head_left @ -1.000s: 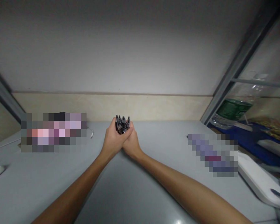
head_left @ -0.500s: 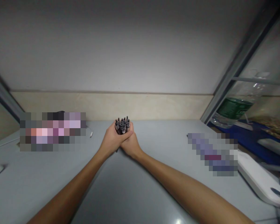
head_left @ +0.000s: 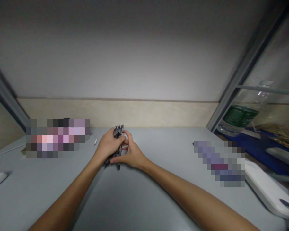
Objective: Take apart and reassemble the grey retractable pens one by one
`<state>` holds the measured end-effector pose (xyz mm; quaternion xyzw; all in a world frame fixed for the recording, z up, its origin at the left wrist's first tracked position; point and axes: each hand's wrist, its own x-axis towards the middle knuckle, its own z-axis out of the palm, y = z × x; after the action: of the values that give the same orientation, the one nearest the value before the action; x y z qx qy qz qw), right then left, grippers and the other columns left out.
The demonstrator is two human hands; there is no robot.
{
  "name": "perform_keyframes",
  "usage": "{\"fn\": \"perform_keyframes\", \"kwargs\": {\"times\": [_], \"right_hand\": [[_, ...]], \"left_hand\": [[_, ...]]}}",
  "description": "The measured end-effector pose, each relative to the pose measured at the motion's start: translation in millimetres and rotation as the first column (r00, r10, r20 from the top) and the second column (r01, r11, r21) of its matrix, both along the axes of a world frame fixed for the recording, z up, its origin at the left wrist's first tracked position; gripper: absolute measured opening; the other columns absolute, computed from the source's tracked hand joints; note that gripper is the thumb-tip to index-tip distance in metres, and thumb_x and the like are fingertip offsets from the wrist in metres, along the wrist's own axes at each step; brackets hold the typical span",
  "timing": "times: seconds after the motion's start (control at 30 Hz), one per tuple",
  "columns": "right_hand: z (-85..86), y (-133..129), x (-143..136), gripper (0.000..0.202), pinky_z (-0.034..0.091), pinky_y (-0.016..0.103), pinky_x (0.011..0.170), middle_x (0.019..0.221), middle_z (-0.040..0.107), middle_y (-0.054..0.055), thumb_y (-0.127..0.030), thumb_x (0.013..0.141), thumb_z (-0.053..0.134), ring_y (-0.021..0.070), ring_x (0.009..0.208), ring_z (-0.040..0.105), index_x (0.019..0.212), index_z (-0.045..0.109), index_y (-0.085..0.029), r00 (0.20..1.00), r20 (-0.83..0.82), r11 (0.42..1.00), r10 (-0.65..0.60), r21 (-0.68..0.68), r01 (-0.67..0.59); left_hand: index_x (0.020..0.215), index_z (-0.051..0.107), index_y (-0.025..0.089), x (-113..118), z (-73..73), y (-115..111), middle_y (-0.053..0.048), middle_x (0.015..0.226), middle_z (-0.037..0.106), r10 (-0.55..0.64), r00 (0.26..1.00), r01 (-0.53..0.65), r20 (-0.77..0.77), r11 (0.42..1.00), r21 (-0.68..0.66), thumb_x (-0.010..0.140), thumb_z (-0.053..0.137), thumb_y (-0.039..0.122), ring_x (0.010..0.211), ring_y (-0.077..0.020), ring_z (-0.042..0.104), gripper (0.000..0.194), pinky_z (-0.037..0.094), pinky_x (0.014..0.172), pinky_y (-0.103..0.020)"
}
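Note:
A bundle of dark, pen-like sticks with shiny ends point(head_left: 118, 131) stands tilted just above or on the grey desk; I cannot tell if it touches the surface. My left hand point(head_left: 109, 142) is closed around its upper middle, thumb across the front. From the right, my right hand point(head_left: 132, 154) holds the same bundle, its thumb pressed low on the front and its curled fingers along the right side. The lower ends of the sticks poke out beneath the hands, fanned a little. Palms and fingers hide most of the middle.
The desk point(head_left: 159, 199) runs back to a pale wall strip point(head_left: 159, 114). A white cable end point(head_left: 95, 141) lies left, beside a blurred-out pinkish item point(head_left: 60, 138). On the right are another blurred item point(head_left: 214, 162), a long white device point(head_left: 267, 189) and a green-labelled bottle point(head_left: 240, 115) behind a metal frame.
The hands were clasped together around the bundle. Now the right hand has loosened and shifted, its thumb lower on the sticks, and more of the lower ends shows. Both hands moved slightly left.

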<state>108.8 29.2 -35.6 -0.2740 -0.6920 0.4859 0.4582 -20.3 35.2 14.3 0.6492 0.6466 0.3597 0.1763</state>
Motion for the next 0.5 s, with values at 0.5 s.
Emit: {"fn": "perform_keyframes", "kwargs": {"times": [0.5], "right_hand": [[26.8, -45, 68, 0.073, 0.036, 0.045, 0.097, 0.121, 0.049, 0.012, -0.040, 0.071, 0.072, 0.0276, 0.114, 0.040, 0.133, 0.039, -0.020, 0.798, 0.560, 0.892, -0.225, 0.447, -0.062]], "left_hand": [[0.112, 0.048, 0.012, -25, -6.3, -4, -0.019, 0.106, 0.061, 0.053, 0.736, -0.237, -0.675, 0.954, -0.183, 0.078, 0.045, 0.050, 0.100, -0.0339, 0.058, 0.051, 0.046, 0.076, -0.039]]}}
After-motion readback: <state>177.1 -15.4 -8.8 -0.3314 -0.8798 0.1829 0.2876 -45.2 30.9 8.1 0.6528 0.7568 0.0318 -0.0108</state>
